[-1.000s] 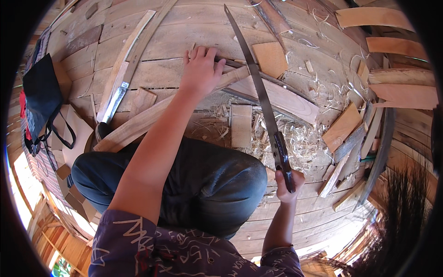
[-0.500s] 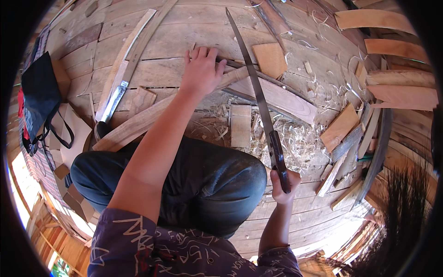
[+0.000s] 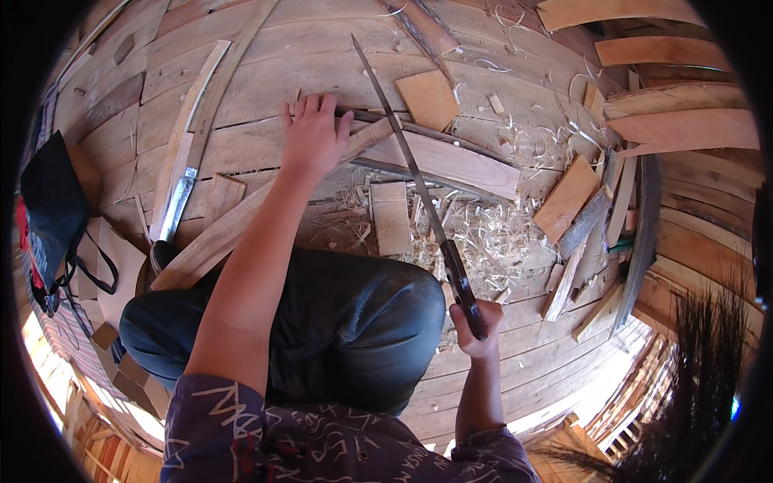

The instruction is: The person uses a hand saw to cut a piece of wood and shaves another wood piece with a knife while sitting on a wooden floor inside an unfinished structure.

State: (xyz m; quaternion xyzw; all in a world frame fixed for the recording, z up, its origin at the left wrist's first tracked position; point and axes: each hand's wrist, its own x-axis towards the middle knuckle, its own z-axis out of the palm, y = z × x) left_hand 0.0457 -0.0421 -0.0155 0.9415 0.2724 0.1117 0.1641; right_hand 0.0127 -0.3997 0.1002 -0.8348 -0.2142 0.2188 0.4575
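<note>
My right hand is closed round the dark handle of a handsaw. Its long, narrow blade slants away to the upper left and crosses a light wooden plank near the plank's far right end. Whether the teeth are cutting into the wood cannot be made out. My left hand presses on the plank just left of the blade, its fingers bent over the far side and its thumb toward the saw. Beneath that end lies a dark-edged board; my left forearm hides part of the plank.
A second saw with a bright blade lies left, beside long strips. Curled shavings cover the floor right of my knee. Offcuts lie at the right, near stacked planks. A black bag sits far left.
The saw has been drawn back toward me across the plank, so less blade extends beyond it. My left hand stays on the plank. The whole view has shifted slightly.
</note>
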